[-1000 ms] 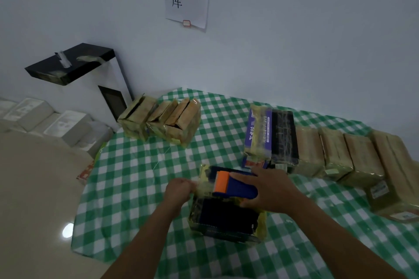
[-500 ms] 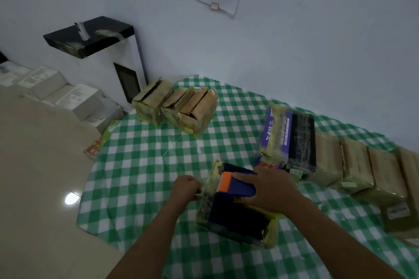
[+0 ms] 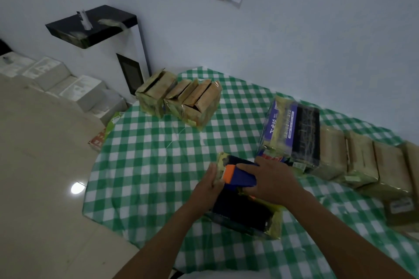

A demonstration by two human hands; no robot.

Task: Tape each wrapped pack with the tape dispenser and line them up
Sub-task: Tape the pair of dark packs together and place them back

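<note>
White boxes (image 3: 74, 88): stacked on the floor at far left, beside a white cabinet (image 3: 133, 61) with a black top.
Three tan packs (image 3: 181, 99): upright and touching one another at the far left edge of the desk (image 3: 147, 165), which has a green checked cloth.
Left hand (image 3: 209, 186): fingers straight and together, pointing away from the person. The palm is laid flat against the left end of the pack and it grasps nothing.
Pack (image 3: 242, 213): lies flat on the near middle of the desk between the two forearms. It is dark, almost black, inside a yellowish clear wrap that is crinkled and loose at the corners.
Tape dispenser (image 3: 241, 178): blue body with an orange nose, resting on the top far end of the pack, nose toward the left hand.
Right hand (image 3: 272, 179): fingers curled over the dispenser from the right — a firm hold.
Step in hand: most likely laying a strip over the pack's left end, with the flat palm steadying it or smoothing the tape. The tape itself is too faint to make out.
Next move: probably press the strip down, tear it at the nose, then stand the pack in line.
Purple-and-black pack (image 3: 292, 133): upright behind the right hand, at the head of a row of tan packs (image 3: 360, 161) running off to the right — this one likely joins there.
</note>
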